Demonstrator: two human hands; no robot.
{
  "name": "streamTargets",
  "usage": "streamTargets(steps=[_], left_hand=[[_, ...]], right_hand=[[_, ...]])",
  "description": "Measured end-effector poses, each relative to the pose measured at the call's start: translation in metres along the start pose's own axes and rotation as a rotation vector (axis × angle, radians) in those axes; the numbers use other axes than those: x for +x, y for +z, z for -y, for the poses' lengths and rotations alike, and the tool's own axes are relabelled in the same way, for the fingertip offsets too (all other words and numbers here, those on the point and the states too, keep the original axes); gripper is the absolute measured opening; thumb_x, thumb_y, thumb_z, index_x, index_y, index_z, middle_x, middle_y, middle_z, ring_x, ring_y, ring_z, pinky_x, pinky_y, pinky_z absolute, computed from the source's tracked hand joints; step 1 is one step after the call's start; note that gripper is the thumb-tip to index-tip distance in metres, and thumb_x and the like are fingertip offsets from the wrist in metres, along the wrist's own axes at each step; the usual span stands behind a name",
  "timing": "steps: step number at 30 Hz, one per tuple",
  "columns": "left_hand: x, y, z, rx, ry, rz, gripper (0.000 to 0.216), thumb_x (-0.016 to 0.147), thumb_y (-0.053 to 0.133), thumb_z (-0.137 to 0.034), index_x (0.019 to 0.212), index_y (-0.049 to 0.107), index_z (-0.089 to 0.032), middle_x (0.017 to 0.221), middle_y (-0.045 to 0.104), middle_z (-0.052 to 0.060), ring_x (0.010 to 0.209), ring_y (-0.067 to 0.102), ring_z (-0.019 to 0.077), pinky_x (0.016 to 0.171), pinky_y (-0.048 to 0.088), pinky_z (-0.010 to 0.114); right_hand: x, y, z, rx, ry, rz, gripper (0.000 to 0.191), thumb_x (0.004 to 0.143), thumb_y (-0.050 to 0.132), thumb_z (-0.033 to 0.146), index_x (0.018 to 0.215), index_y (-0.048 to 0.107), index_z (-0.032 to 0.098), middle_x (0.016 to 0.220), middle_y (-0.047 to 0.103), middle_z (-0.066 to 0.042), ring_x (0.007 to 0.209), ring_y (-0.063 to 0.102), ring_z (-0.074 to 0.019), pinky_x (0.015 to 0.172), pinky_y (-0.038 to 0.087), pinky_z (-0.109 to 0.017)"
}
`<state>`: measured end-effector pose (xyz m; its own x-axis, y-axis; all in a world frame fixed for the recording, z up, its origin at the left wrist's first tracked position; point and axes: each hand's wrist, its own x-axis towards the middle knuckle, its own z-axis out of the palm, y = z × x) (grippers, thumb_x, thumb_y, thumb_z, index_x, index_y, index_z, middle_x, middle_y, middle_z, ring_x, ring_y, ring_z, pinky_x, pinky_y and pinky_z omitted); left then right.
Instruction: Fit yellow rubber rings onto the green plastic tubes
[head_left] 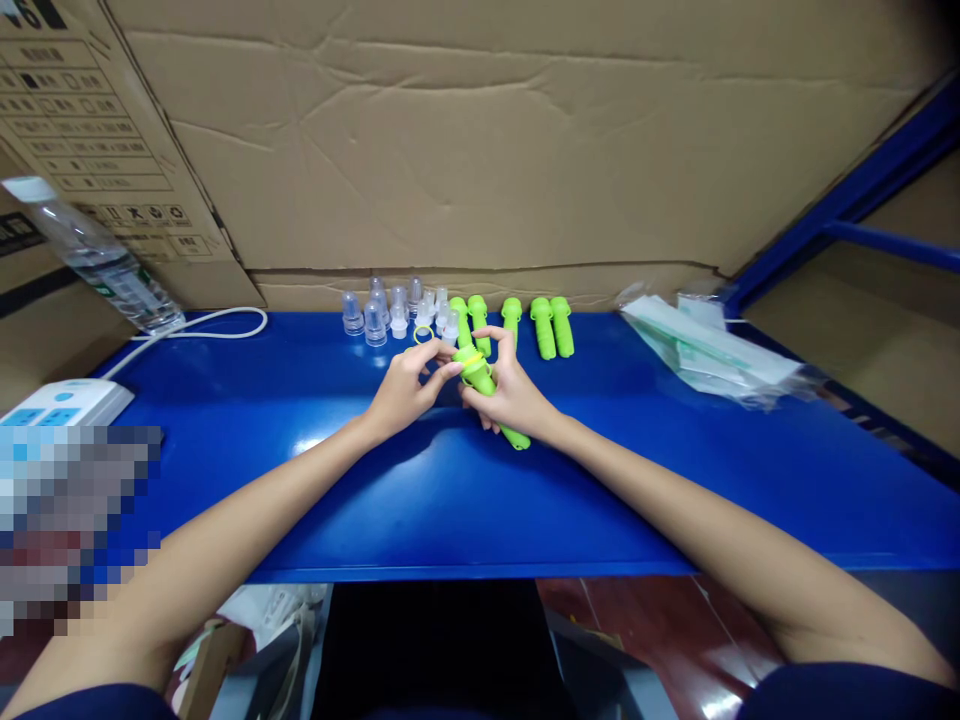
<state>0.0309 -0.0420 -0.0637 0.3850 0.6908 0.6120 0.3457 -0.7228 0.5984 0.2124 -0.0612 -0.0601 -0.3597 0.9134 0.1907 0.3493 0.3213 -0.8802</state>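
My right hand (pixel 513 392) is wrapped around a lime-green plastic tube (pixel 495 395), which points up and away over the blue table (pixel 300 480). My left hand (pixel 409 390) pinches at the tube's top end with thumb and forefinger, where a thin yellow ring sits. A second yellow ring (pixel 423 335) lies on the table just behind my left hand. Several more green tubes (pixel 551 325) lie in a row at the back. A cluster of clear plastic caps (pixel 394 312) stands to their left.
A cardboard wall (pixel 480 140) closes off the back of the table. A water bottle (pixel 97 255) leans at far left above a white power strip (pixel 67 400) and its cable. Plastic-wrapped packets (pixel 705 345) lie at right beside a blue metal frame (pixel 862 200).
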Motion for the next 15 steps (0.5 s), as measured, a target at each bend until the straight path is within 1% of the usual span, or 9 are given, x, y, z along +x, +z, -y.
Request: streamTargets(steps=[6,9,10,12,15], left_hand=[[0.0003,0.0010,0.0006,-0.014,-0.023,0.003,0.018,0.096,0.055,-0.032,0.092,0.062,-0.016,0.088,0.069,0.005,0.079,0.062,0.0152,0.071,0.045,0.025],[0.0001,0.0016,-0.0009,0.019,-0.036,0.007,0.020,0.097,0.052,-0.034,0.090,0.060,-0.017,0.082,0.065,0.003,0.074,0.058,0.0151,0.068,0.044,0.026],[-0.0003,0.0019,-0.0016,0.046,-0.038,0.011,0.021,0.097,0.050,-0.034,0.088,0.059,-0.017,0.080,0.062,0.003,0.072,0.056,0.0152,0.068,0.043,0.027],[-0.0014,0.0026,-0.0035,0.123,-0.029,0.024,0.022,0.098,0.047,-0.033,0.085,0.056,-0.017,0.079,0.058,0.003,0.072,0.053,0.0161,0.069,0.043,0.028],[-0.0029,0.0032,-0.0058,0.266,0.022,0.057,0.022,0.099,0.041,-0.031,0.084,0.052,-0.018,0.086,0.058,0.006,0.080,0.054,0.0194,0.075,0.045,0.032]], right_hand=[[0.0004,-0.0003,0.0002,0.000,-0.002,0.018,0.063,0.078,0.057,0.017,0.129,0.021,0.024,0.063,0.058,0.008,0.032,0.053,-0.0130,0.027,0.042,-0.024],[0.0004,0.0003,0.0015,-0.018,0.008,0.024,0.062,0.078,0.057,0.017,0.129,0.023,0.025,0.062,0.059,0.009,0.031,0.052,-0.0118,0.027,0.042,-0.022],[0.0003,0.0007,0.0022,-0.032,0.016,0.035,0.059,0.078,0.057,0.017,0.128,0.026,0.025,0.061,0.060,0.009,0.031,0.053,-0.0118,0.028,0.042,-0.021],[-0.0003,0.0015,0.0037,-0.071,0.035,0.070,0.047,0.078,0.056,0.018,0.120,0.035,0.024,0.060,0.061,0.008,0.033,0.055,-0.0126,0.028,0.042,-0.021],[-0.0016,0.0020,0.0059,-0.128,0.055,0.110,0.028,0.080,0.054,0.019,0.105,0.044,0.022,0.058,0.062,0.006,0.035,0.058,-0.0148,0.029,0.043,-0.022]])
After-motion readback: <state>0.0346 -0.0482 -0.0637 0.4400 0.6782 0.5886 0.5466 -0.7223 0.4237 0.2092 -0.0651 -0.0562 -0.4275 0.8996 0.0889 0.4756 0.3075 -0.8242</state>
